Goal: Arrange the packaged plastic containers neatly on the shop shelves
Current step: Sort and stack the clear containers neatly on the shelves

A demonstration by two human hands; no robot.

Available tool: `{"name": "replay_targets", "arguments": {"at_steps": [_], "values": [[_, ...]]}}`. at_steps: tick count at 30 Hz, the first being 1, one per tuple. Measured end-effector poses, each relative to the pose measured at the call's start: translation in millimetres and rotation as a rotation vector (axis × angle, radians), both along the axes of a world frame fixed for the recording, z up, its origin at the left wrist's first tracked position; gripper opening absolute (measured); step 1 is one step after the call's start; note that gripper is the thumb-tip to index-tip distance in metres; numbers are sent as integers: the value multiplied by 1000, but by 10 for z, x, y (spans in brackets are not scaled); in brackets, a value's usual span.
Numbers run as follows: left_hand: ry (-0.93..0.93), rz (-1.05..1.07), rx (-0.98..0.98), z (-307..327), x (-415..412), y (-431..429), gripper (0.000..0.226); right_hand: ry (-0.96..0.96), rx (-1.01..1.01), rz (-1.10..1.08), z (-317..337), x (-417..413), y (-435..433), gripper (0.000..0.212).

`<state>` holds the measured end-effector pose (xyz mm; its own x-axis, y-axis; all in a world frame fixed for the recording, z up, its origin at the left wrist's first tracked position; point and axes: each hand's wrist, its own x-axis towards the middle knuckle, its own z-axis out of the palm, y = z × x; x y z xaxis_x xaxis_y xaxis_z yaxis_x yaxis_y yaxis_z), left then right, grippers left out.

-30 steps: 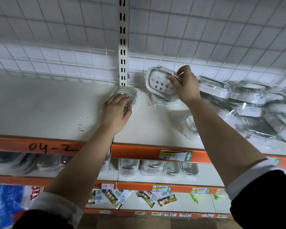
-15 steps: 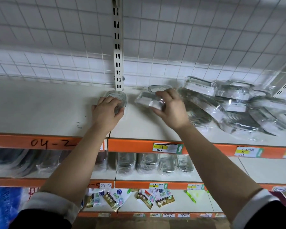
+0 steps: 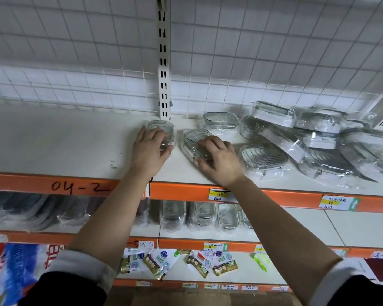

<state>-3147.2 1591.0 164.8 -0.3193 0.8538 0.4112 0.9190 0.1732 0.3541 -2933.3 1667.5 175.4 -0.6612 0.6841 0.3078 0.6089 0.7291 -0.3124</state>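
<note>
Head view: left hand fingers clasp left container; right hand fingers clasp right container.

Both bare forearms stretch up and forward, sleeves bunched near elbows; left hand palm down, fingers curved over the left container; right hand palm down, fingers and thumb curled round the right container.

Two hands, four separate packaged containers, one jumbled pile, three shelves
</note>
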Motion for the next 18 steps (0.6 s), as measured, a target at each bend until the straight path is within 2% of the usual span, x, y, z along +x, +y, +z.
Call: {"name": "replay_targets", "arguments": {"at_steps": [5,10,13,18], "values": [[37,-38,-49,156,41,-50,30,24,-15,-63,76,19,-89,50],[-38,-53,22,292,232,-329,32,169,1,-99,146,161,-302,48],[-93,-49,60,325,453,-473,33,163,2,-102,161,349,-429,46],[-103,-29,83,340,929,-705,51,175,71,-36,86,877,-748,49]]}}
